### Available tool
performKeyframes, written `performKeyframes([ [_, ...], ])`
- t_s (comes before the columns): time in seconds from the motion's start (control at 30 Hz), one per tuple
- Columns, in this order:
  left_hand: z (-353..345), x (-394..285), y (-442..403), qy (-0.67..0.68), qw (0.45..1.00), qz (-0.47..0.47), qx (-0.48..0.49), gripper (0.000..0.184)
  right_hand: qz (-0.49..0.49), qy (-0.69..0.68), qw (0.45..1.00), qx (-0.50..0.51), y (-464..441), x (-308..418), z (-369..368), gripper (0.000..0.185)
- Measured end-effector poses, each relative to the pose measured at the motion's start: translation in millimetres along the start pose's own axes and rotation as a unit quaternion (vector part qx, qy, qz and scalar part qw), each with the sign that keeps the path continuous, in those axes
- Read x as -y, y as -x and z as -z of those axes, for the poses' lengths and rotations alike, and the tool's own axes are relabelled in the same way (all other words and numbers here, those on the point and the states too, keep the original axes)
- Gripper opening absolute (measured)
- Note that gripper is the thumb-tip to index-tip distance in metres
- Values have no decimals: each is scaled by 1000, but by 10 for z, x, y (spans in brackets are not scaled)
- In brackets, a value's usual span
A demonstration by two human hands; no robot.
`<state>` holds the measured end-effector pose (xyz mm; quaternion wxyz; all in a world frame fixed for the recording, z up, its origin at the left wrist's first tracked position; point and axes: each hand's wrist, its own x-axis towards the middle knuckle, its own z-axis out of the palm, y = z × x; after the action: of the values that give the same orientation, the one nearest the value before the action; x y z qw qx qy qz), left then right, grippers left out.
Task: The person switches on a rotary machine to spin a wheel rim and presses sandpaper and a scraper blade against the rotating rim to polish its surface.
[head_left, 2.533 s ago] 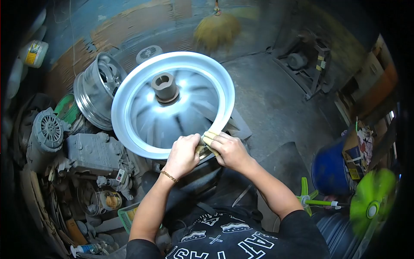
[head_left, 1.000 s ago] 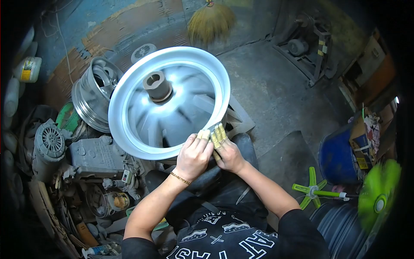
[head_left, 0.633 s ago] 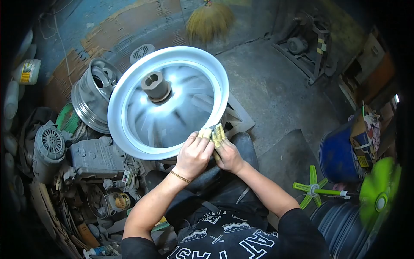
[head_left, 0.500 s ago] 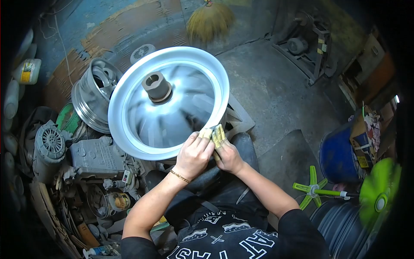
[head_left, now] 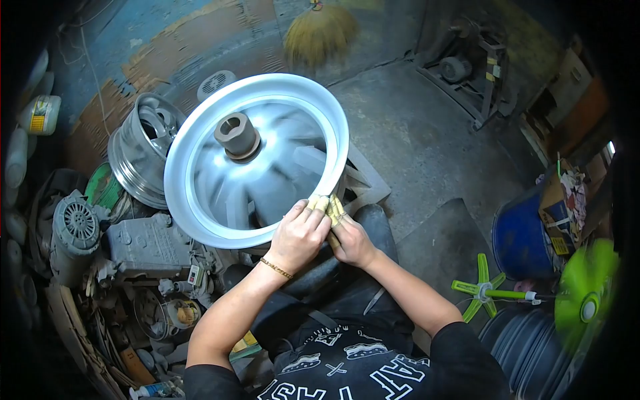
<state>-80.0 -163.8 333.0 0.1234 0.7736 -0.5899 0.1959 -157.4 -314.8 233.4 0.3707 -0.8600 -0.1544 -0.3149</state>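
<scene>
A silver wheel rim (head_left: 179,170), its spokes smeared by motion, is mounted around a brown hex nut (head_left: 235,135). At the rim's near right edge, my left hand (head_left: 300,233) is closed, its fingertips wrapped in yellow covering and pressed together. Right beside it, touching, is my right hand (head_left: 350,237), also closed, with yellow-wrapped fingers against the rim's outer edge. Whatever is pinched between the fingers is too small and hidden to make out. A bracelet circles my left wrist.
Another rim (head_left: 137,163) leans behind at left, above a dusty gearbox (head_left: 147,245) and a grey motor (head_left: 75,223). To the right are a blue barrel (head_left: 523,237), a green fan (head_left: 587,293) and its green base (head_left: 481,289). A metal stand (head_left: 367,183) shows beneath the rim.
Both hands have shifted from the rim's bottom edge slightly up and stay close together. The spokes' blur differs between frames. The whole view has tilted a little.
</scene>
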Motion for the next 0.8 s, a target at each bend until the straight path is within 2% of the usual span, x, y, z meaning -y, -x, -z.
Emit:
performKeyframes([
  [0.43, 22, 28, -84, -6, 1000, -26, 7, 18, 9, -10, 1000, -24, -67, -15, 102, 50],
  [0.53, 40, 46, -110, -14, 999, -38, 4, 18, -3, -9, 1000, -22, -77, 8, 120, 50],
  [0.73, 24, 57, -215, -15, 996, -56, 73, 17, -36, 5, 999, -28, -126, 89, 277, 49],
  [0.8, 72, 57, -265, 20, 997, -44, 55, 16, -52, 15, 999, -8, -140, 131, 387, 45],
])
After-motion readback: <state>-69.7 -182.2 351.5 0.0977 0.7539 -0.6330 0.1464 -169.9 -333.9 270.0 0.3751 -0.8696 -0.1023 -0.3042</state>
